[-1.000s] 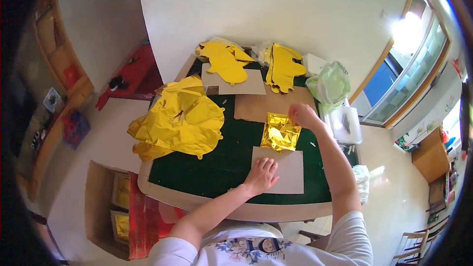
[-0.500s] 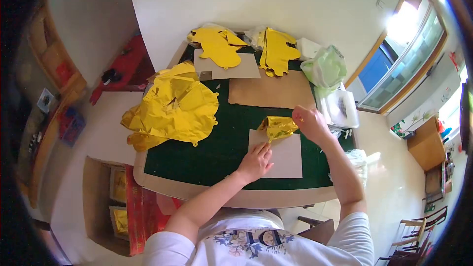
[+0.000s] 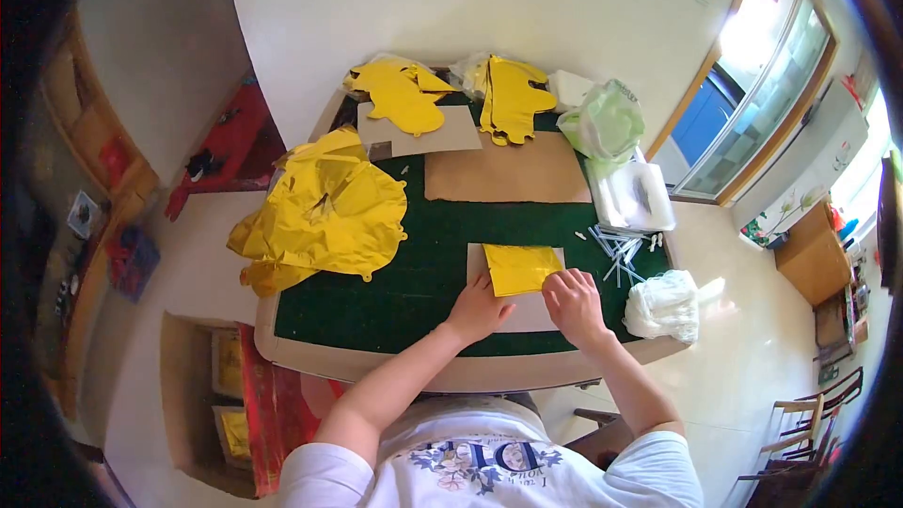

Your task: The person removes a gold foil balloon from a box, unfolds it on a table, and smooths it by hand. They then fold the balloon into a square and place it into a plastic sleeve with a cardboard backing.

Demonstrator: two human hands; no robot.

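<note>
A gold foil balloon folded into a flat rectangle (image 3: 520, 268) lies over the upper part of a grey card (image 3: 531, 318) on the green tabletop. At its lower left corner is my left hand (image 3: 478, 310), its fingers closed on the foil's edge and partly hidden. My right hand (image 3: 578, 307) pinches the lower right corner with bent fingers. To the left spreads a large heap of crumpled gold foil balloons (image 3: 329, 212), apart from both hands.
Flat gold foil shapes (image 3: 404, 99) and another foil stack (image 3: 514, 103) lie at the back, near a brown cardboard sheet (image 3: 508, 174). On the right are a green plastic bag (image 3: 604, 122), white straws (image 3: 621, 249) and a clear bag (image 3: 663, 306). A cardboard box (image 3: 193, 386) stands below left.
The foil, earlier raised and curled towards my right hand, now lies flat as a rectangle on the card. My right hand has come down and nearer to me; the left stays close by.
</note>
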